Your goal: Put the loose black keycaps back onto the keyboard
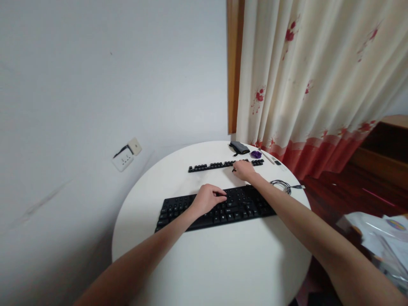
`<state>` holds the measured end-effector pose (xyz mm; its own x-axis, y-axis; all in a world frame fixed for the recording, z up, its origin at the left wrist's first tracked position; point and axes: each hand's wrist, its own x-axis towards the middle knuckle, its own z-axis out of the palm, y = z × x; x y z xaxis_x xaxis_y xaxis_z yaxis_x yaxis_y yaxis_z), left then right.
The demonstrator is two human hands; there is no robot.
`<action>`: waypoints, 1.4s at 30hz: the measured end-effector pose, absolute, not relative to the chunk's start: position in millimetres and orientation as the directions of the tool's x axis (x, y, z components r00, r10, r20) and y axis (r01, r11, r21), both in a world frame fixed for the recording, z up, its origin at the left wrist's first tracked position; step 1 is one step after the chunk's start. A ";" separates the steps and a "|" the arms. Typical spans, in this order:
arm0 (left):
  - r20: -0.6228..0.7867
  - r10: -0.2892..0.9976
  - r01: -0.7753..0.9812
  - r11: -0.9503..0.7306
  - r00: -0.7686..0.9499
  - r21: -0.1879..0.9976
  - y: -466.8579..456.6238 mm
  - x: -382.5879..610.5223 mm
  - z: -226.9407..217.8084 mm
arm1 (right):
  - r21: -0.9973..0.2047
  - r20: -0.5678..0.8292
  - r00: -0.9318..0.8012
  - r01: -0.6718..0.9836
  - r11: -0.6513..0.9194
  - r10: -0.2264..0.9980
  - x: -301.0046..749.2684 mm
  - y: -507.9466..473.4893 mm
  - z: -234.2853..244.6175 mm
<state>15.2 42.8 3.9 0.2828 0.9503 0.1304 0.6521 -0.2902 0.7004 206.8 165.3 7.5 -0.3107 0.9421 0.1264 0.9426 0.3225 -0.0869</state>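
A black keyboard point(219, 217) lies across a round white table point(219, 259). My left hand point(206, 199) rests over its middle keys, thumb and fingers stretched out with a gap between them. Behind the keyboard runs a long row of loose black keycaps point(199, 168). My right hand point(245, 171) is at this row, toward its right part, and hides some of it. Its fingers are pinched on a small black keycap point(234, 170), mostly covered by the fingertips. A coiled black USB cable point(282, 183) lies beside the keyboard's right end.
Toward the back edge sit a grey-and-black pouch point(239, 147) and a crumpled purple item point(256, 154). A thin pale tool point(268, 157) lies near the right edge. A wall with a socket point(123, 160) borders the left; a curtain point(280, 85) hangs behind.
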 end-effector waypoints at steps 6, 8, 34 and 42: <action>0.189 0.939 0.595 -0.329 0.287 0.733 37.1 18.5 -4.9 | -0.343 0.207 -0.506 0.764 0.546 0.837 215.3 126.4 15.8; 0.237 0.923 0.596 -0.377 0.302 0.709 36.5 19.3 -8.8 | -0.504 0.220 -0.574 0.626 0.596 0.789 226.2 111.5 14.9; 0.347 0.801 0.707 -0.595 0.487 0.382 25.6 18.8 -10.9 | -0.470 0.114 -0.773 0.512 0.719 0.625 232.4 74.5 9.4; 0.304 0.790 0.744 -0.608 0.532 0.279 20.4 20.5 -4.9 | -0.412 0.128 -0.785 0.514 0.752 0.607 231.8 74.3 9.4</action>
